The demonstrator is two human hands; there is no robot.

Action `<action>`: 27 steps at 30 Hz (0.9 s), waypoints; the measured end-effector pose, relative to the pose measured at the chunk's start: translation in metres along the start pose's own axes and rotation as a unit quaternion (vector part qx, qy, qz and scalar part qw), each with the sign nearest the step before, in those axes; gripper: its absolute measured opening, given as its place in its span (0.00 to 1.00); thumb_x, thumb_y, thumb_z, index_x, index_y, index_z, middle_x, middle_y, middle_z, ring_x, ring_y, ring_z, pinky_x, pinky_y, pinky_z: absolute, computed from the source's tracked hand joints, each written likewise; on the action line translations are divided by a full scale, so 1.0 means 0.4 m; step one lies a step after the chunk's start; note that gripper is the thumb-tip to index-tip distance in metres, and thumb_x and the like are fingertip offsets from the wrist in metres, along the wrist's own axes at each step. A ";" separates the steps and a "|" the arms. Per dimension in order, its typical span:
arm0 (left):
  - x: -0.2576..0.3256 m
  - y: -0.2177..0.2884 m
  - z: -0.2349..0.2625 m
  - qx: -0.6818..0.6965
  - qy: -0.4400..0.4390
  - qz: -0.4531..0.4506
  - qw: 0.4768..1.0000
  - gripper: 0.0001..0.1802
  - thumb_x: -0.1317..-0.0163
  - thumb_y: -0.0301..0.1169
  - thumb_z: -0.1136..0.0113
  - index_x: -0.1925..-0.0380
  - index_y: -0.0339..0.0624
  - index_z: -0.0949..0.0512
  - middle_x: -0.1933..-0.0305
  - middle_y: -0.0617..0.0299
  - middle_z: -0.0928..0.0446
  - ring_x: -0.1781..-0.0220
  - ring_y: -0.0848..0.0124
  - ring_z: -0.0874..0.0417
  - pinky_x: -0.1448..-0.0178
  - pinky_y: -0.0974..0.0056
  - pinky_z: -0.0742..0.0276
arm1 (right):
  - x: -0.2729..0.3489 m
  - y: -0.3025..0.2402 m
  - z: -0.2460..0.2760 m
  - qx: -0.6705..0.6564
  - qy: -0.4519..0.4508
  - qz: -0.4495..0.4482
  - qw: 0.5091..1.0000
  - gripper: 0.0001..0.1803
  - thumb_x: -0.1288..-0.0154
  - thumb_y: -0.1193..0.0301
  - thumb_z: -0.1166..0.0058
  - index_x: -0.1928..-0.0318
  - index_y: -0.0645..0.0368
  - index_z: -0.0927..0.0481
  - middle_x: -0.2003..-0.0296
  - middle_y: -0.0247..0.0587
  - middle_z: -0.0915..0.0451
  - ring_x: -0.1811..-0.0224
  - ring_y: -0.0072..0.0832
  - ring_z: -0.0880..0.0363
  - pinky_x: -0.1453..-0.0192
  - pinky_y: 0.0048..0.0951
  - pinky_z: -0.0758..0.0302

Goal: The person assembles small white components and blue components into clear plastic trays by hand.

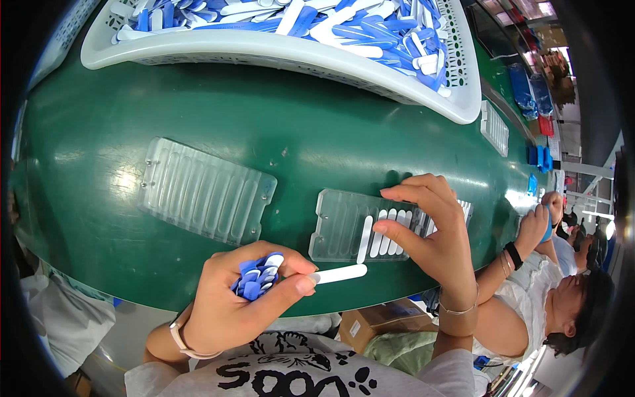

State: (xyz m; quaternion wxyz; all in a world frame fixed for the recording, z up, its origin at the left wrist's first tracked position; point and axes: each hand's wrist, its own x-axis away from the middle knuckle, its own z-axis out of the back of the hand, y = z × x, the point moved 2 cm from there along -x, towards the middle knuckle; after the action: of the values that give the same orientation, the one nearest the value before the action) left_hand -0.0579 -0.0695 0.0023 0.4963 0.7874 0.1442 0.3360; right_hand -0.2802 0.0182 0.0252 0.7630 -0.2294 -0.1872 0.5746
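Observation:
My left hand [228,311] is closed around a bundle of small blue-and-white nail files [256,278]. Between its thumb and forefinger one white nail file [340,273] sticks out to the right. My right hand [440,231] hovers over a clear grooved plastic tray [334,221], thumb and forefinger apart with nothing between them. Several white nail files lie side by side in that tray's grooves. A slightly slanted one [365,239] is nearest my right thumb, its lower end at the tray's near edge. My right hand hides part of the tray.
Another clear grooved tray [205,188] lies to the left on the green table [99,198]. A white basket [284,49] heaped with blue and white nail files stands at the back. Farther right are a small tray [495,129] and a co-worker's hands [536,225].

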 end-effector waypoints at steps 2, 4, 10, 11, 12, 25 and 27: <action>-0.003 0.001 -0.006 0.002 0.001 -0.004 1.000 0.06 0.42 0.24 0.37 0.64 0.35 0.20 0.74 0.67 0.21 0.75 0.87 0.29 0.72 0.78 0.36 | -0.008 -0.016 -0.002 -0.016 0.004 -0.005 1.000 0.21 0.60 0.68 0.28 0.61 0.58 0.18 0.65 0.36 0.23 0.59 0.31 0.27 0.54 0.30 0.33; -0.003 0.000 -0.008 0.005 0.001 -0.008 1.000 0.06 0.42 0.24 0.37 0.64 0.35 0.20 0.74 0.67 0.21 0.74 0.87 0.29 0.72 0.78 0.36 | -0.012 -0.028 -0.004 0.030 -0.019 0.002 0.999 0.20 0.58 0.67 0.29 0.61 0.56 0.18 0.64 0.37 0.22 0.58 0.30 0.28 0.51 0.31 0.36; -0.008 0.004 -0.015 -0.016 -0.005 0.008 1.000 0.07 0.44 0.21 0.38 0.66 0.29 0.24 0.69 0.53 0.20 0.67 0.71 0.17 0.61 0.70 0.21 | -0.025 -0.008 0.015 0.028 -0.058 -0.028 0.998 0.17 0.53 0.66 0.32 0.60 0.52 0.18 0.66 0.31 0.22 0.58 0.31 0.30 0.51 0.32 0.42; -0.009 -0.003 -0.015 -0.007 -0.005 -0.002 1.000 0.08 0.44 0.21 0.38 0.65 0.29 0.24 0.70 0.53 0.20 0.70 0.72 0.18 0.65 0.71 0.23 | -0.027 -0.016 0.007 0.026 -0.061 -0.023 0.998 0.17 0.53 0.66 0.32 0.60 0.52 0.18 0.66 0.31 0.22 0.58 0.31 0.30 0.51 0.32 0.42; -0.010 -0.006 -0.014 0.002 -0.006 -0.013 1.000 0.08 0.44 0.21 0.39 0.64 0.29 0.24 0.71 0.53 0.20 0.73 0.73 0.19 0.69 0.72 0.24 | -0.023 -0.033 -0.001 -0.015 -0.024 0.022 0.999 0.15 0.53 0.68 0.32 0.62 0.53 0.17 0.66 0.31 0.21 0.59 0.31 0.29 0.52 0.32 0.40; -0.017 0.019 -0.043 0.097 -0.057 0.073 0.991 0.09 0.38 0.28 0.44 0.67 0.30 0.22 0.78 0.56 0.20 0.85 0.84 0.35 0.82 0.76 0.43 | 0.048 -0.062 -0.032 -0.441 -0.094 -0.074 0.890 0.03 0.47 0.81 0.39 0.69 0.65 0.18 0.70 0.41 0.20 0.69 0.25 0.23 0.65 0.23 0.29; -0.009 0.013 -0.043 0.062 -0.058 0.052 0.995 0.09 0.38 0.28 0.44 0.68 0.31 0.22 0.78 0.57 0.20 0.85 0.84 0.35 0.82 0.76 0.43 | 0.051 -0.064 -0.028 -0.433 -0.100 -0.051 0.895 0.05 0.48 0.82 0.39 0.68 0.65 0.18 0.68 0.43 0.19 0.69 0.24 0.22 0.65 0.23 0.29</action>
State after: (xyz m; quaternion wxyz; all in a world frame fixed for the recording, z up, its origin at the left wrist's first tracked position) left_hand -0.0727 -0.0621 0.0103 0.4360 0.8411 0.0949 0.3058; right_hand -0.2483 0.0305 0.0308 0.5937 -0.4680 -0.5044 0.4172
